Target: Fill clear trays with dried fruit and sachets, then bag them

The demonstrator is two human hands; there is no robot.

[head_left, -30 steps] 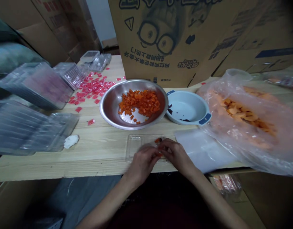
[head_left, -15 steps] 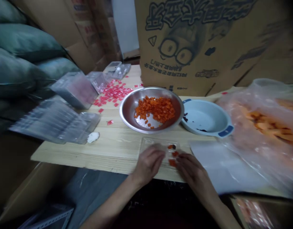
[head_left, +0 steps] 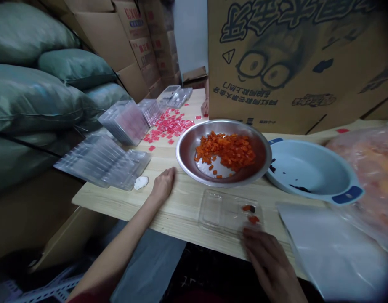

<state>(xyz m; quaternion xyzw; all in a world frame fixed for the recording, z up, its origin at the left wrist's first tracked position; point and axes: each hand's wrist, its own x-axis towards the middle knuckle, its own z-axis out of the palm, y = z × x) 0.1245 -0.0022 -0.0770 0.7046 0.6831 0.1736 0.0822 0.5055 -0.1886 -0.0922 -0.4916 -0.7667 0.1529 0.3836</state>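
Note:
My left hand [head_left: 164,184] rests on the table left of a steel bowl [head_left: 189,169] of orange diced pieces [head_left: 225,149]. Its fingers are curled together; what they hold, if anything, is hidden. My right hand [head_left: 268,261] is at the near right corner of a clear plastic tray [head_left: 211,210] with compartments. Its fingers are close together, fingertips on the tray, and what lies under them is hard to make out. On the tray's right side lie an orange piece with a dark bit [head_left: 248,208] and another orange piece [head_left: 253,219].
Stacked clear trays [head_left: 101,162] and small red packets [head_left: 171,124] are on the left. A light blue basin [head_left: 310,168] with dark bits stands right, beside a white sheet [head_left: 333,244] and plastic bag [head_left: 370,160]. Another person's hand [head_left: 205,107] shows beside a large carton [head_left: 295,97].
My left hand has left the tray and reached left, where a lone red packet lay; that packet is out of sight. My right hand stays by the tray. The view has shifted left.

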